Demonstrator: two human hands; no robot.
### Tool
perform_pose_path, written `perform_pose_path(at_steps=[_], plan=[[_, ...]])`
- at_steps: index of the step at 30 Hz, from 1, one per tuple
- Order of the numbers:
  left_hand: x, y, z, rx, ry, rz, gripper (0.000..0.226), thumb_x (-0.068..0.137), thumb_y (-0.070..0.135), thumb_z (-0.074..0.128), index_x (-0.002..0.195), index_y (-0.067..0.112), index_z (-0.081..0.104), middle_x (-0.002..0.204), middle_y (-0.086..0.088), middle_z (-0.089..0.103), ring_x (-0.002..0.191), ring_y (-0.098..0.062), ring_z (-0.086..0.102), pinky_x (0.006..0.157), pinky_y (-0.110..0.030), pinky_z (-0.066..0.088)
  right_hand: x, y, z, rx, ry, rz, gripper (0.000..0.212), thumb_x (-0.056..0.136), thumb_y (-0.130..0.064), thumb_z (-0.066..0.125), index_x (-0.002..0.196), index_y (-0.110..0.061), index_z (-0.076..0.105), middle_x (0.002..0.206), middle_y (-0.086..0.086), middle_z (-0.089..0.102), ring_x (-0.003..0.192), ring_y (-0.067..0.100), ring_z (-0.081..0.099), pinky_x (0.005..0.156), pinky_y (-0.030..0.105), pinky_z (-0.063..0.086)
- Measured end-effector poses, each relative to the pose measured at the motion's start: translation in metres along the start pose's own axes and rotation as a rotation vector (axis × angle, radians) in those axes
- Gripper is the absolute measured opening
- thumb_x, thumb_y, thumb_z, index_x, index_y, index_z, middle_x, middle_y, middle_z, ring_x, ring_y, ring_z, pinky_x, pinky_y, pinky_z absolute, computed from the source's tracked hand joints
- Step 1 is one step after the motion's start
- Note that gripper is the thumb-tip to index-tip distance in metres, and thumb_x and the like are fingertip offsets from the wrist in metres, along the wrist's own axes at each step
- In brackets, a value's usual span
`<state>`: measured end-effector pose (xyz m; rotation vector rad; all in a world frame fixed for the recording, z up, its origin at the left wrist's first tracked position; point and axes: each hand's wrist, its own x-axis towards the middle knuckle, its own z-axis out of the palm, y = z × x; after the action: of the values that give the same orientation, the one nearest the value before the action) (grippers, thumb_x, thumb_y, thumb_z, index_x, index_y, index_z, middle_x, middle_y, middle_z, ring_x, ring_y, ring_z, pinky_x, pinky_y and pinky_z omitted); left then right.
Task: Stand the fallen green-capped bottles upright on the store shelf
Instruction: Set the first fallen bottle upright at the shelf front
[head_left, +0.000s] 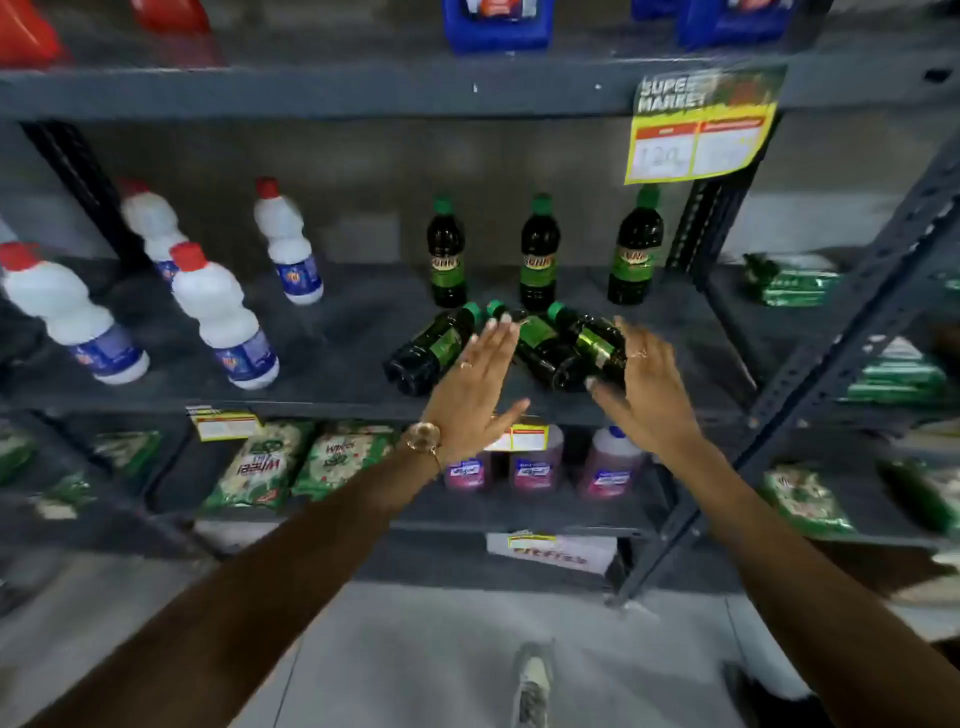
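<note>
Shelf, middle tier: three green-capped bottles are lying on their sides in a cluster near the front edge, namely the left fallen bottle, the middle fallen bottle and the right fallen bottle, with three upright green-capped bottles ranged behind them. The reaching step is judged to be in hand: the left hand and right hand are held spread above the cluster, nothing gripped. Next, one fallen bottle is to be clasped round its body and tipped onto its base.

White red-capped bottles stand left, a yellow price sign hangs above, pink bottles sit below
</note>
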<state>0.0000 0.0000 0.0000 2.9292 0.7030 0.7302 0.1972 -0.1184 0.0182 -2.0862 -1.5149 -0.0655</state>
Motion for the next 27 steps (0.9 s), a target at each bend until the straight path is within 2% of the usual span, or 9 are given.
perform_pose_path(at_steps=[4, 7, 11, 14, 16, 18, 23, 25, 27], plan=[[-0.012, -0.015, 0.046, -0.119, -0.256, -0.240, 0.058, 0.096, 0.028, 0.033, 0.144, 0.002, 0.014, 0.155, -0.017, 0.013, 0.144, -0.027, 0.009, 0.118, -0.037, 0.009, 0.028, 0.025, 0.013, -0.034, -0.233, 0.211, 0.096, 0.076, -0.032, 0.075, 0.147, 0.000, 0.019, 0.150, 0.024, 0.027, 0.139, 0.041, 0.022, 0.113, 0.047, 0.020], [-0.003, -0.025, 0.063, -0.140, -0.275, -0.325, 0.061, 0.093, 0.036, 0.028, 0.144, 0.004, 0.019, 0.155, -0.015, 0.017, 0.143, -0.028, 0.011, 0.115, -0.032, 0.004, 0.063, 0.037, 0.019, -0.133, -0.360, 0.265, 0.089, 0.072, -0.037, 0.078, 0.140, -0.001, 0.032, 0.144, 0.022, 0.037, 0.133, 0.039, 0.032, 0.111, 0.049, 0.029], [0.012, -0.036, 0.079, -0.108, -0.293, -0.305, 0.074, 0.088, 0.054, 0.014, 0.146, 0.007, 0.013, 0.156, -0.011, 0.011, 0.144, -0.019, 0.005, 0.115, -0.030, -0.002, 0.099, 0.042, 0.021, -0.067, -0.446, 0.365, 0.056, 0.067, -0.034, 0.079, 0.107, -0.005, 0.052, 0.111, 0.016, 0.059, 0.102, 0.033, 0.057, 0.086, 0.041, 0.050], [0.022, -0.039, 0.087, -0.083, -0.271, -0.341, 0.071, 0.090, 0.050, 0.012, 0.146, 0.007, 0.011, 0.157, -0.011, 0.009, 0.144, -0.018, 0.002, 0.117, -0.032, -0.002, 0.110, 0.050, 0.027, 0.032, -0.488, 0.470, 0.061, 0.049, -0.041, 0.078, 0.097, -0.010, 0.058, 0.089, 0.007, 0.065, 0.080, 0.025, 0.063, 0.070, 0.033, 0.055], [0.028, -0.042, 0.092, -0.067, -0.246, -0.362, 0.068, 0.091, 0.046, 0.014, 0.146, 0.006, 0.010, 0.157, -0.010, 0.008, 0.144, -0.018, 0.001, 0.117, -0.032, -0.003, 0.112, 0.059, 0.034, 0.100, -0.427, 0.517, 0.059, 0.043, -0.045, 0.078, 0.090, -0.012, 0.063, 0.077, 0.003, 0.064, 0.068, 0.019, 0.061, 0.056, 0.027, 0.050], [0.031, -0.048, 0.096, -0.035, -0.246, -0.350, 0.071, 0.089, 0.049, 0.010, 0.146, 0.007, 0.010, 0.157, -0.010, 0.008, 0.144, -0.017, 0.001, 0.116, -0.030, -0.003, 0.108, 0.068, 0.039, 0.183, -0.317, 0.549, 0.044, 0.052, -0.042, 0.081, 0.079, -0.012, 0.062, 0.070, 0.002, 0.061, 0.063, 0.016, 0.057, 0.048, 0.025, 0.039], [0.036, -0.060, 0.100, 0.009, -0.271, -0.288, 0.073, 0.089, 0.054, 0.011, 0.146, 0.008, 0.009, 0.157, -0.009, 0.009, 0.144, -0.015, 0.002, 0.116, -0.030, -0.002, 0.089, 0.086, 0.048, 0.560, 0.177, 0.526, 0.051, 0.060, -0.027, 0.086, 0.099, -0.012, 0.056, 0.088, 0.005, 0.068, 0.079, 0.021, 0.063, 0.066, 0.029, 0.046], [0.036, -0.061, 0.100, 0.033, -0.274, -0.289, 0.073, 0.090, 0.054, 0.011, 0.146, 0.009, 0.009, 0.157, -0.008, 0.009, 0.144, -0.015, 0.002, 0.117, -0.032, 0.000, 0.087, 0.087, 0.052, 0.647, 0.266, 0.495, 0.059, 0.060, -0.025, 0.087, 0.105, -0.014, 0.049, 0.089, 0.001, 0.066, 0.079, 0.014, 0.064, 0.068, 0.028, 0.050], [0.036, -0.061, 0.102, 0.039, -0.279, -0.293, 0.073, 0.090, 0.054, 0.012, 0.146, 0.009, 0.009, 0.157, -0.008, 0.010, 0.144, -0.016, 0.003, 0.118, -0.033, 0.002, 0.089, 0.087, 0.055, 0.722, 0.323, 0.500, 0.067, 0.059, -0.023, 0.089, 0.109, -0.015, 0.044, 0.090, -0.008, 0.063, 0.082, 0.005, 0.063, 0.068, 0.016, 0.050]])
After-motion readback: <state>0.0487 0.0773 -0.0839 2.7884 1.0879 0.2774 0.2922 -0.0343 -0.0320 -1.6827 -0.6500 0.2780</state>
